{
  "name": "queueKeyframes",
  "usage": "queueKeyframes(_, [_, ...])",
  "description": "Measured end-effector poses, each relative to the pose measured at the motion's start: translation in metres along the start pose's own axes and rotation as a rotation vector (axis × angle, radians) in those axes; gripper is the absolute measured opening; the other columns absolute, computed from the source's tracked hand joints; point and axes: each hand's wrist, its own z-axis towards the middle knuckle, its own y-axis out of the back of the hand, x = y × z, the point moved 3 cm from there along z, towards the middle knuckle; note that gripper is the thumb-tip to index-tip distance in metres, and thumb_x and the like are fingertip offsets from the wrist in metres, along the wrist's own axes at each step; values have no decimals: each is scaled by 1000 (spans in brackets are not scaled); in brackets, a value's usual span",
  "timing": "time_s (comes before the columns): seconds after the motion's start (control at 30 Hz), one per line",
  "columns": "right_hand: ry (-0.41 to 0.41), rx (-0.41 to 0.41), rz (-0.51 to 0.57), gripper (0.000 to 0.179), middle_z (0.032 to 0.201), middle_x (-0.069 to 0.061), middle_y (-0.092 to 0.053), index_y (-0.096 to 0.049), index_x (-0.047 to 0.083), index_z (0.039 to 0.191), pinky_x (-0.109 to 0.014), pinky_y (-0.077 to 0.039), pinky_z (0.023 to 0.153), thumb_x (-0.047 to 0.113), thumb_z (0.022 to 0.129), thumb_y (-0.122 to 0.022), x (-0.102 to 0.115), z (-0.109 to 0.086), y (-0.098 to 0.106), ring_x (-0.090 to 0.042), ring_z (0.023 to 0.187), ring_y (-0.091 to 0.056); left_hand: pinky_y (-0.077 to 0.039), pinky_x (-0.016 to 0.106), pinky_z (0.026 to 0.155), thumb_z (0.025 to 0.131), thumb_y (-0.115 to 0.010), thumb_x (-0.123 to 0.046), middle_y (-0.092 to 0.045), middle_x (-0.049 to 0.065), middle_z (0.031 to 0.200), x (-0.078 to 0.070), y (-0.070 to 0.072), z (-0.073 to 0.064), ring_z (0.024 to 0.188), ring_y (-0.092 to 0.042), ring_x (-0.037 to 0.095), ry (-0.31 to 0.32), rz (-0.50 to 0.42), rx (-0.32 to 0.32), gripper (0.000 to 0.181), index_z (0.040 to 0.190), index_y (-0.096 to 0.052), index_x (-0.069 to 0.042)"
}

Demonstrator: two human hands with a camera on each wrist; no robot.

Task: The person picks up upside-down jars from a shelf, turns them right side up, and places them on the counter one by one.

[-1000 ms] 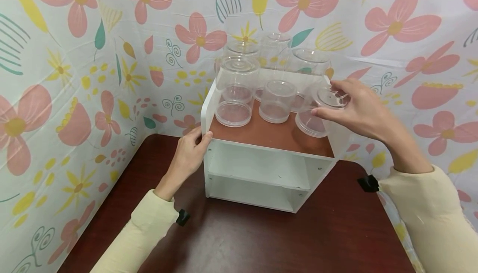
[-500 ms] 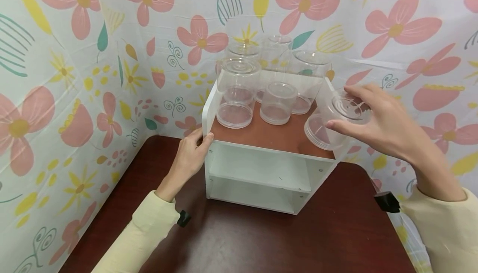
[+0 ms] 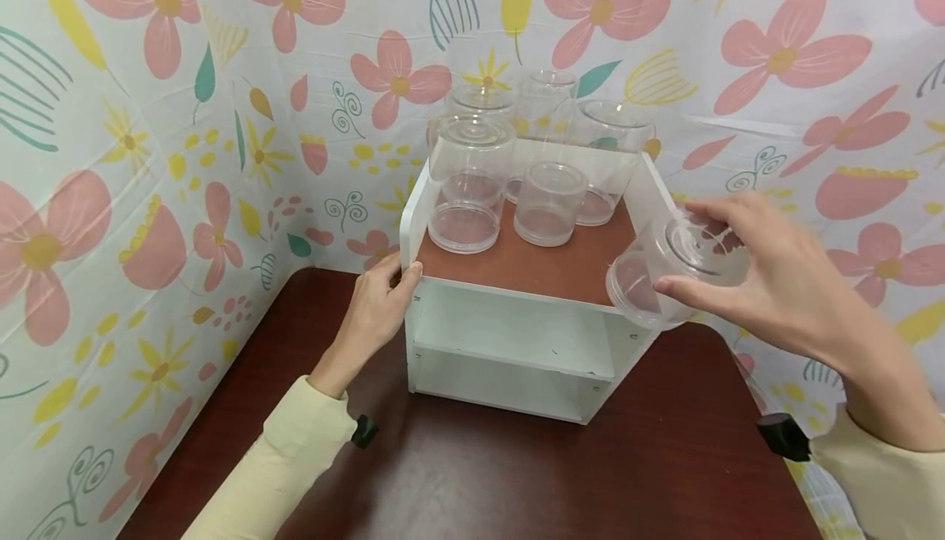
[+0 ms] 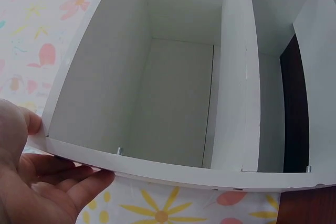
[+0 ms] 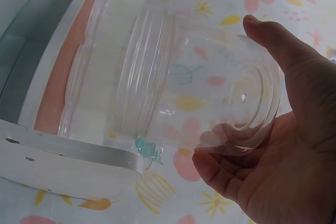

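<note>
A white shelf unit with a brown top board stands on the table. My left hand grips its left side panel near the top front corner; in the left wrist view the fingers lie along the panel's outer face. By the unit's right side, my right hand holds a clear plastic jar around its closed end. The jar is tilted, its ridged rim toward the unit in the right wrist view. Several similar jars stand on the brown board, including a smaller jar in the middle.
Raised white side panels border the top board. Below it are two open compartments facing me. The dark red table extends in front, and a floral cloth hangs close behind and at the left.
My right hand has moved right and toward me, lifting the clear jar off the brown board past the unit's front right edge. The left hand keeps its place on the panel.
</note>
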Motion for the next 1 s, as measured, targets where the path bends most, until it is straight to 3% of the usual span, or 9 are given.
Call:
queueKeyframes(0.2, [28, -8, 20, 79, 112, -2, -59, -62, 2, 135, -15, -33, 82, 16, 65, -98, 3, -13, -2, -4, 97, -46, -44, 38, 66, 107, -54, -35, -53, 9, 86, 0, 0, 0, 78, -53, 25, 4, 1, 3, 32, 115, -68, -7])
queueKeyframes(0.4, [9, 12, 10, 81, 118, -1, -59, -61, 5, 136, -13, -32, 82, 19, 65, -98, 3, -26, -7, -3, 98, -45, -44, 38, 66, 107, -55, -33, -53, 9, 85, -1, 0, 0, 76, -52, 25, -6, -2, -1, 32, 117, -68, -6])
queueKeyframes(0.6, [14, 18, 26, 84, 113, 5, -56, -61, 7, 137, -12, -31, 83, 17, 63, -99, 3, -38, -12, -3, 98, -44, -41, 37, 62, 107, -54, -33, -50, 8, 82, 0, -1, -1, 71, -49, 23, -3, -3, -2, 29, 109, -66, -7])
queueKeyframes(0.77, [9, 9, 38, 86, 119, 2, -59, -61, 8, 138, -11, -31, 84, 16, 62, -99, 1, -48, -18, -4, 101, -45, -39, 36, 59, 107, -54, -32, -48, 8, 79, 0, -1, -1, 66, -46, 23, -2, -4, -7, 26, 100, -63, -8])
queueKeyframes(1.0, [5, 2, 63, 88, 123, 3, -59, -59, 10, 141, -13, -34, 81, 12, 63, -99, -4, -59, -24, -1, 98, -47, -39, 37, 59, 107, -53, -30, -48, 8, 78, 0, -2, -1, 66, -47, 23, -9, -1, -14, 25, 100, -63, -8])
